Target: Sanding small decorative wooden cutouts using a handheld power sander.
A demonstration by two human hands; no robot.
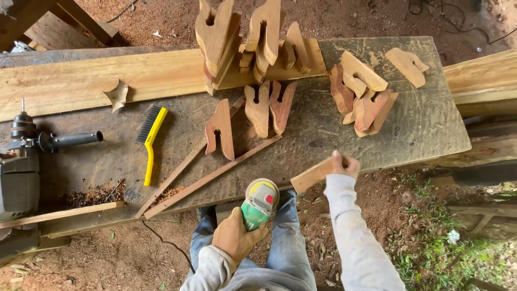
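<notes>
Gloved, the left hand (234, 237) at six o'clock wraps the green angle grinder (259, 203) — fingers fully closed round its body. Right hand (344, 164), toward four o'clock, pinches a flat wood piece (314, 174) at the desk (425, 126) edge. Judging by this, good sanding needs the piece braced firmly — disc kept off fingers.

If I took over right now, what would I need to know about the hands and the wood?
Left hand: gripping the green power sander, held over the lap, below the bench edge.
Right hand: holding a wood piece at the bench's near edge.
Cut wooden shapes lie and stand in piles on the bench; a yellow wire brush and a drill lie to the left.
Which shapes are already sanded cannot be told.
</notes>
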